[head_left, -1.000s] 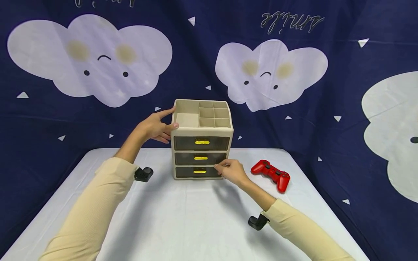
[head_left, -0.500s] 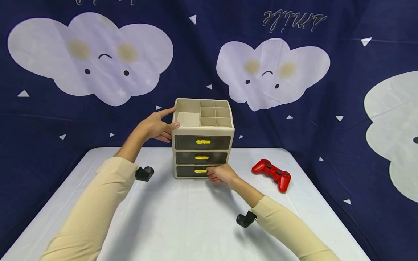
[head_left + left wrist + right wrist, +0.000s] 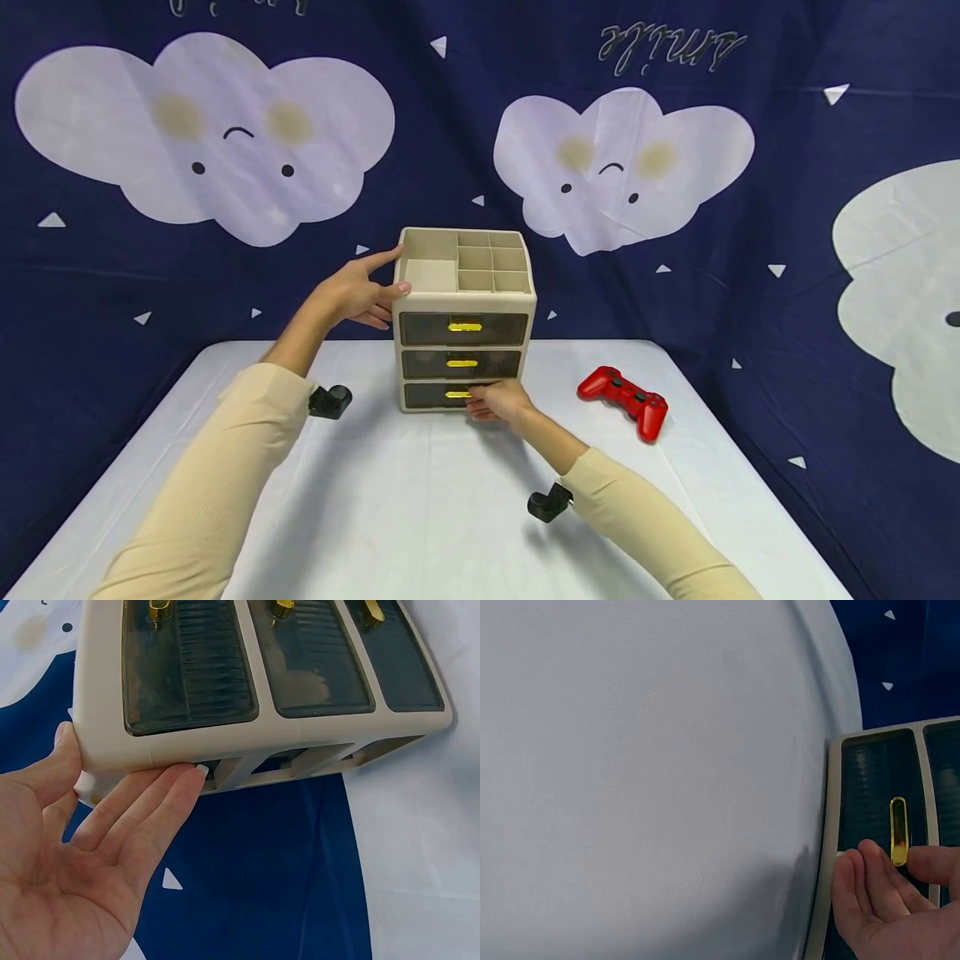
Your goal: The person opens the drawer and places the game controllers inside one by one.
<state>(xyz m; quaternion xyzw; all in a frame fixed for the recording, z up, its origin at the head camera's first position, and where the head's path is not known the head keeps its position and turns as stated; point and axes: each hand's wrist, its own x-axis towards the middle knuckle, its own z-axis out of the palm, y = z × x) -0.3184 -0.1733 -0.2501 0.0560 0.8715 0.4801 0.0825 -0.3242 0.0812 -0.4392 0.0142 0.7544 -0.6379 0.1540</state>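
A cream desktop drawer organizer [image 3: 465, 302] stands on the white table, its dark drawers all pushed in. My left hand [image 3: 352, 290] rests on its upper left side, thumb at the top front edge and the other fingers along the side wall, as the left wrist view shows. My right hand [image 3: 501, 402] is at the bottom drawer [image 3: 429, 395]. In the right wrist view, thumb [image 3: 934, 862] and fingers pinch the end of that drawer's yellow handle [image 3: 898, 821]. From the head view, the hand covers the drawer's right part.
A red game controller [image 3: 622, 402] lies on the table [image 3: 360, 492], right of the organizer. Behind hangs a dark blue cloth [image 3: 442, 108] with cloud prints. Open compartments [image 3: 491, 262] form the organizer's top.
My right hand has moved left along the bottom drawer, from its right edge to the yellow handle. The left hand has stayed on the organizer's side.
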